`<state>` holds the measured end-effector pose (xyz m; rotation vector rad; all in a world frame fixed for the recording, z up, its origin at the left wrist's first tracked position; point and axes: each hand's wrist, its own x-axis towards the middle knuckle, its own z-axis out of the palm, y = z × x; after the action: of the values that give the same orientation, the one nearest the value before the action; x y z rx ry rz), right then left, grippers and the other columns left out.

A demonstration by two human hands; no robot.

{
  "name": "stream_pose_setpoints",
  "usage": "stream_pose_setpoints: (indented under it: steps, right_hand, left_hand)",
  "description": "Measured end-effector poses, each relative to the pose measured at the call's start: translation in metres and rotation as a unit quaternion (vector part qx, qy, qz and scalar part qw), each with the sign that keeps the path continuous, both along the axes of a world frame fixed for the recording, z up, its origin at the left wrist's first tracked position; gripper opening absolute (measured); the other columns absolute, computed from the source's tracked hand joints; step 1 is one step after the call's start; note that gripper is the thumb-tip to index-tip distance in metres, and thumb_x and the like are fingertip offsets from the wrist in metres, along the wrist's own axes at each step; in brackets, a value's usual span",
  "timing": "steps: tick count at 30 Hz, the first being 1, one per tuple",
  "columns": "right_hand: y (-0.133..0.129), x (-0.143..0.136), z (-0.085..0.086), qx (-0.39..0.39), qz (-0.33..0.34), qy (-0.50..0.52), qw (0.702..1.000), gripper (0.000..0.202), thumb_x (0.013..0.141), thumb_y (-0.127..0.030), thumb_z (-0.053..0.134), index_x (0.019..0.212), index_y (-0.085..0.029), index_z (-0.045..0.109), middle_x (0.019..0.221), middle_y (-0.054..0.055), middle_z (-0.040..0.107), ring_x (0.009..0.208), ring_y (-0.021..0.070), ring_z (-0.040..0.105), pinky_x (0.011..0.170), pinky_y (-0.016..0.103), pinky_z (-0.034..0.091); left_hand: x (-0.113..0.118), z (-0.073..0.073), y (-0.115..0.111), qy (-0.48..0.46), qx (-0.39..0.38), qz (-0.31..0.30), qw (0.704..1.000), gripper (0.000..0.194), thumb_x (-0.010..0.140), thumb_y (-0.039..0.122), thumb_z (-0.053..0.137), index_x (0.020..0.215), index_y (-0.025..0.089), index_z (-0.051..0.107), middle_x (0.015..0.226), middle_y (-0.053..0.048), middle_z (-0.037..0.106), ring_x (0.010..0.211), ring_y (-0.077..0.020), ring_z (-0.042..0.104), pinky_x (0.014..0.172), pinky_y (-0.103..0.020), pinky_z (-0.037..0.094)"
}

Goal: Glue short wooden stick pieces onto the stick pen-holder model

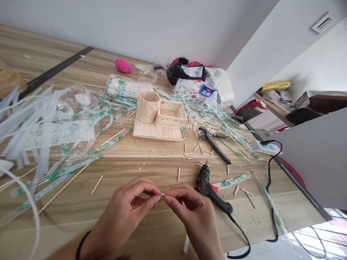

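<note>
My left hand point(130, 207) and my right hand point(191, 209) meet above the near part of the table. Thumb and forefinger of each are pinched on a tiny pale piece point(163, 194), which looks like a bit of wooden stick; the fingers cover most of it. Just right of my right hand lies a black hot glue gun point(210, 189) with an orange trigger, nozzle pointing away. Farther off stands a model made of wooden sticks: a flat base point(154, 132), a round tower point(148, 107) and a railed box point(172, 115).
Cutting pliers point(215, 144) lie among cut sticks at right. A water bottle point(206, 92) leans behind them. Wrappers and clear glue sticks point(48, 119) cover the left side. Pink yarn point(123, 66) sits at the back. The glue gun's cable point(242, 231) hangs near the front edge.
</note>
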<state>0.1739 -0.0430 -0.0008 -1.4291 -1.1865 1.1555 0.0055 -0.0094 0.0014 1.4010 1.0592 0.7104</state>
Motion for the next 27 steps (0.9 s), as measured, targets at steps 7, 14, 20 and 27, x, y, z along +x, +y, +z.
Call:
stream_pose_setpoints:
  steps: [7,14,20,27]
  right_hand:
    - [-0.0034,0.0093,0.0009,0.049,-0.006,-0.076,0.996,0.008,0.077,-0.024,0.069,0.082,-0.026,0.075,0.078,0.002,0.070,0.070,0.0164,0.061,0.060,0.025,0.047]
    - [-0.0033,0.0031,0.0029,0.076,0.013,-0.125,0.989,0.007,0.078,-0.019,0.066,0.079,-0.021,0.072,0.070,0.001,0.066,0.062,0.0132,0.056,0.056,0.023,0.044]
    - [-0.0023,0.0029,0.0006,0.057,0.017,-0.133,0.989,0.006,0.078,-0.019,0.064,0.075,-0.019,0.069,0.068,0.001,0.064,0.061,0.0132,0.053,0.056,0.025,0.041]
    - [-0.0008,-0.0002,0.0016,0.020,0.012,-0.104,0.994,0.007,0.077,-0.020,0.063,0.070,-0.018,0.067,0.067,0.000,0.062,0.060,0.0133,0.050,0.056,0.025,0.038]
  left_hand:
    - [-0.0005,-0.0023,0.0019,0.016,-0.021,-0.017,0.999,0.013,0.085,0.033,0.057,0.083,0.024,0.065,0.087,0.001,0.064,0.084,-0.0155,0.060,0.072,-0.021,0.049]
    - [0.0008,-0.0035,0.0032,0.027,-0.037,-0.031,0.998,0.013,0.084,0.031,0.057,0.084,0.022,0.065,0.088,0.000,0.064,0.086,-0.0171,0.061,0.075,-0.023,0.049]
    - [0.0007,-0.0056,0.0038,0.047,-0.029,-0.041,0.998,0.012,0.084,0.030,0.057,0.083,0.022,0.065,0.088,0.000,0.065,0.085,-0.0174,0.062,0.075,-0.024,0.049]
    - [-0.0002,-0.0060,0.0032,0.028,-0.036,-0.037,0.998,0.011,0.084,0.030,0.058,0.083,0.022,0.066,0.087,0.000,0.065,0.086,-0.0168,0.061,0.074,-0.023,0.049]
